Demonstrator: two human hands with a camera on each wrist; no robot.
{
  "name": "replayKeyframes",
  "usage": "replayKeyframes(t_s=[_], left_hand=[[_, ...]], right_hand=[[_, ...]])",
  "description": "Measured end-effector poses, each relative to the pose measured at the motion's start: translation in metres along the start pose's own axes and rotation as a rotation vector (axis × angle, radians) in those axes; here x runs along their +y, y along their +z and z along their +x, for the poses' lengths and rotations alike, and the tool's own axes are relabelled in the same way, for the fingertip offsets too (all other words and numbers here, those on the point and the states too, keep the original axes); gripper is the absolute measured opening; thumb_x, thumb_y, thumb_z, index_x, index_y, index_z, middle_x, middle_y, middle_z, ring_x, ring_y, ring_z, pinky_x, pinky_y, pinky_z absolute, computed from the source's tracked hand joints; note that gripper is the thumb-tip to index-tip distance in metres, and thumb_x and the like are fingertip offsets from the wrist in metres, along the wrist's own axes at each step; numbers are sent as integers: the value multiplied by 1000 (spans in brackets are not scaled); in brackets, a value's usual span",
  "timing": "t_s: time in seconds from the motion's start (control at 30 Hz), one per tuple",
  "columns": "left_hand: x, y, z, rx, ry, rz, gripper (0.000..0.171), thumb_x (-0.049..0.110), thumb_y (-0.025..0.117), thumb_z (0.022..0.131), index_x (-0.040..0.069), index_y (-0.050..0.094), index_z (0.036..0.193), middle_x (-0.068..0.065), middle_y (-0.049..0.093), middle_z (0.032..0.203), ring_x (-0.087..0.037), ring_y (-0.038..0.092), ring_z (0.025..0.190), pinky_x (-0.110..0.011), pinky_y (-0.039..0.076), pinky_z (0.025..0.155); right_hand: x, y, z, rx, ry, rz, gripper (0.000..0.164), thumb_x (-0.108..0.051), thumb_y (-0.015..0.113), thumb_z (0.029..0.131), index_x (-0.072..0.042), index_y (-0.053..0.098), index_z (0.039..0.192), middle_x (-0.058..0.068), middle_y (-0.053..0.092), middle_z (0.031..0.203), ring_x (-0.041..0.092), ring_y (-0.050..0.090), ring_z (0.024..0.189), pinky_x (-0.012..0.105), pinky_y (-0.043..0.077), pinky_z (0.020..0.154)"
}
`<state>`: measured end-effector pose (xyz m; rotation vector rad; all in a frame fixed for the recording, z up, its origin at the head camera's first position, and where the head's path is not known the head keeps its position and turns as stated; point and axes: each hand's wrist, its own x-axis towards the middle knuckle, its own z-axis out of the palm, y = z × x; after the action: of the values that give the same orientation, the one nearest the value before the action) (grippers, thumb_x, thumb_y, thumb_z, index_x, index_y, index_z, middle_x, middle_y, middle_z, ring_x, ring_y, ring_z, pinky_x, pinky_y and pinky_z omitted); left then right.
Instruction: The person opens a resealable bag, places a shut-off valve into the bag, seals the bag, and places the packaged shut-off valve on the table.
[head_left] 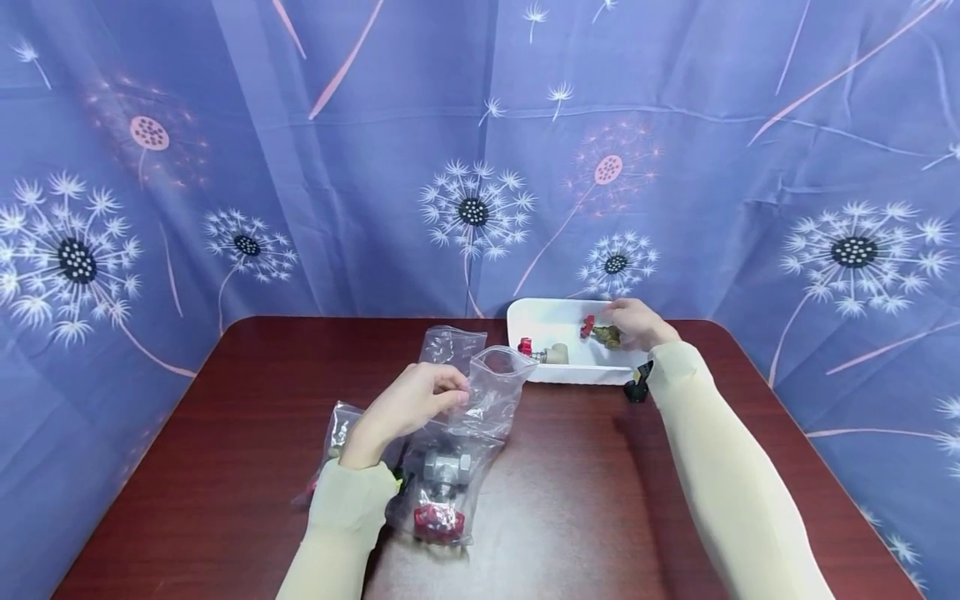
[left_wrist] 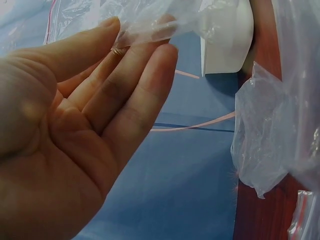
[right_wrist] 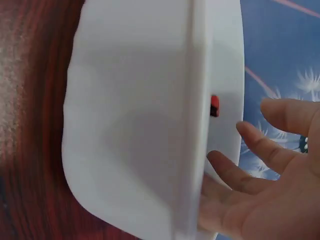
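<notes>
My left hand (head_left: 412, 408) pinches the edge of a clear zip bag (head_left: 497, 392) between thumb and fingertips; its mouth gapes toward the tray. In the left wrist view the bag's film (left_wrist: 145, 32) passes between the thumb and fingers. My right hand (head_left: 636, 323) reaches into the right end of a white tray (head_left: 577, 375), its fingers spread apart in the right wrist view. Beside its fingertips lies a brass valve (head_left: 607, 337) with a red handle. Another valve (head_left: 555, 354), with a red handle and a beige body, lies at the tray's left.
Below the left hand lies a bagged metal valve (head_left: 446, 471) with a red handwheel. Another filled bag (head_left: 341, 425) is partly behind the left wrist. A further clear bag (head_left: 450, 343) lies toward the back. The tray stands at the table's (head_left: 570, 500) rear edge, before a patterned curtain (head_left: 375, 208).
</notes>
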<state>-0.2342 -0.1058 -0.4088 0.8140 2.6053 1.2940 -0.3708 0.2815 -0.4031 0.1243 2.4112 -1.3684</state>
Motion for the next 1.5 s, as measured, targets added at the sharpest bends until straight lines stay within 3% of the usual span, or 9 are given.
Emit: replayKeyframes(t_s=[0.17, 0.4, 0.53, 0.7, 0.97, 1.23, 1.37, 1.5], left_hand=[[0, 0, 0, -9, -7, 6, 5, 11, 68, 93, 13, 71, 97, 5, 69, 86, -13, 64, 72, -30, 52, 69], [-1, -2, -1, 3, -5, 30, 5, 13, 68, 92, 13, 71, 96, 6, 69, 85, -10, 63, 70, -31, 52, 70], [0, -3, 0, 7, -5, 42, 6, 13, 68, 92, 14, 71, 97, 6, 69, 84, -10, 62, 69, -31, 51, 70], [-2, -2, 1, -5, -22, 46, 6, 13, 68, 93, 13, 71, 97, 6, 69, 85, -9, 62, 70, -30, 51, 70], [-4, 1, 3, -19, -34, 28, 6, 13, 67, 93, 12, 71, 98, 5, 69, 85, -14, 64, 71, -31, 52, 69], [-4, 4, 4, -24, -32, 33, 6, 13, 67, 93, 12, 71, 97, 6, 69, 84, -14, 65, 71, -31, 52, 68], [-4, 5, 5, -31, -31, 33, 6, 12, 67, 93, 11, 71, 97, 5, 69, 84, -14, 64, 71, -30, 52, 67], [-5, 6, 5, -27, -26, 31, 5, 11, 67, 93, 10, 70, 97, 5, 69, 83, -12, 64, 70, -28, 52, 66]], right_hand=[[-1, -6, 4, -10, 9, 42, 58, -14, 41, 99, 12, 21, 147, 34, 20, 149, 47, 36, 128, 53, 46, 95], [1, -5, 20, -63, 105, 190, 49, -11, 40, 99, 6, 23, 142, 25, 29, 137, 34, 46, 108, 52, 45, 95], [3, -5, 26, -44, 111, 167, 48, -12, 43, 100, 6, 27, 141, 26, 28, 140, 36, 46, 112, 52, 45, 97], [10, -3, 34, -72, 114, 121, 47, -4, 43, 97, 14, 30, 140, 31, 27, 145, 42, 44, 122, 49, 42, 101], [19, 4, 42, -62, 105, 93, 34, 4, 52, 92, 11, 40, 123, 24, 43, 117, 33, 56, 101, 44, 51, 90], [22, 9, 45, -53, 88, 131, 34, 6, 57, 89, 12, 43, 120, 19, 52, 107, 29, 58, 97, 45, 48, 96], [22, 10, 50, -116, 81, 72, 20, 0, 64, 88, 6, 53, 104, 12, 56, 97, 22, 58, 88, 39, 52, 89], [17, 16, 49, -171, 39, -109, 20, -5, 71, 85, 2, 55, 95, 8, 58, 87, 17, 58, 79, 32, 53, 78]])
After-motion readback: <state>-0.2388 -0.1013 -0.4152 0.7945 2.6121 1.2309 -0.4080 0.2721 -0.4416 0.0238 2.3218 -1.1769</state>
